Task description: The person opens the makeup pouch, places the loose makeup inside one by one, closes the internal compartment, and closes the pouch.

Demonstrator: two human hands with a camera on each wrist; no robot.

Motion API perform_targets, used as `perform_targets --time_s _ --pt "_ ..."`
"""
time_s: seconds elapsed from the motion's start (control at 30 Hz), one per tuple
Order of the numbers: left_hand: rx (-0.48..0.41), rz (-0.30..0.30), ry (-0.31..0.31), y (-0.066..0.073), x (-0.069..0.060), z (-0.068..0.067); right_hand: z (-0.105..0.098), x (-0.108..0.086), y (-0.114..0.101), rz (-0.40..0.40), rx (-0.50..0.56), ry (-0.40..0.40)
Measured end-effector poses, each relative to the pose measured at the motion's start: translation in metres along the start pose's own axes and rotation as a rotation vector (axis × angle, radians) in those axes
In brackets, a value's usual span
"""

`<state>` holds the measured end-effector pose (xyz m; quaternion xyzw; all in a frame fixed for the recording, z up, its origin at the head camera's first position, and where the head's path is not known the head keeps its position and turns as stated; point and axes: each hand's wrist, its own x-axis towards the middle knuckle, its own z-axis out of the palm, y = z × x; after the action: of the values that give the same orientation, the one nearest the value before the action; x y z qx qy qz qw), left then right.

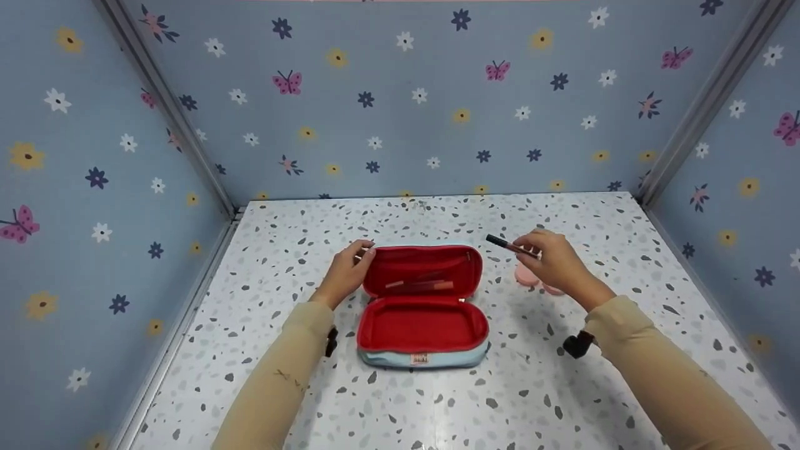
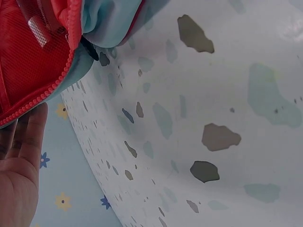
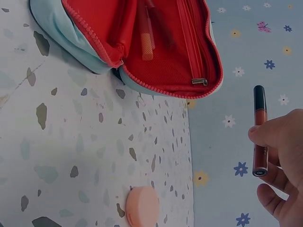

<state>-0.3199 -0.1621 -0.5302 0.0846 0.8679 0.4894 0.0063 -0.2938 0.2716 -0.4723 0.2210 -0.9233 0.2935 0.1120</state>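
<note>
A light blue zip pouch [image 1: 425,359] with a red lining lies unzipped, its lid half [image 1: 462,265] tilted up at the back. Slim tubes [image 1: 431,285] sit inside the lid, seemingly behind mesh. My left hand [image 1: 347,269] holds the lid's left rim; in the left wrist view its fingers [image 2: 34,130] pass behind the zip edge. To the right of the pouch and above the table, my right hand [image 1: 556,259] pinches a lip gloss tube [image 3: 260,142] between thumb and fingers. The tube has a black cap and brownish-red body. The pouch's lower half shows bare red lining.
Pink round objects [image 1: 526,275] rest on the speckled white table [image 1: 281,406] below my right hand; one pink round object [image 3: 142,206] also shows in the right wrist view. Flower-patterned blue panels [image 1: 400,125] stand at the back and both sides.
</note>
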Motion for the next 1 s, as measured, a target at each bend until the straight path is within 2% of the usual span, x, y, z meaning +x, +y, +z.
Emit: perform_targets --time_s 0.23,0.47,1.0 --pt "-0.004 0.001 0.0 0.002 -0.002 -0.001 0.009 0.008 -0.01 -0.08 -0.017 -0.008" --pt "-0.014 -0.002 0.002 0.001 -0.003 -0.001 0.017 0.015 -0.019 -0.086 -0.025 -0.046" --pt "0.004 0.006 0.012 0.002 -0.002 0.0 0.037 0.028 -0.04 -0.187 -0.037 -0.095"
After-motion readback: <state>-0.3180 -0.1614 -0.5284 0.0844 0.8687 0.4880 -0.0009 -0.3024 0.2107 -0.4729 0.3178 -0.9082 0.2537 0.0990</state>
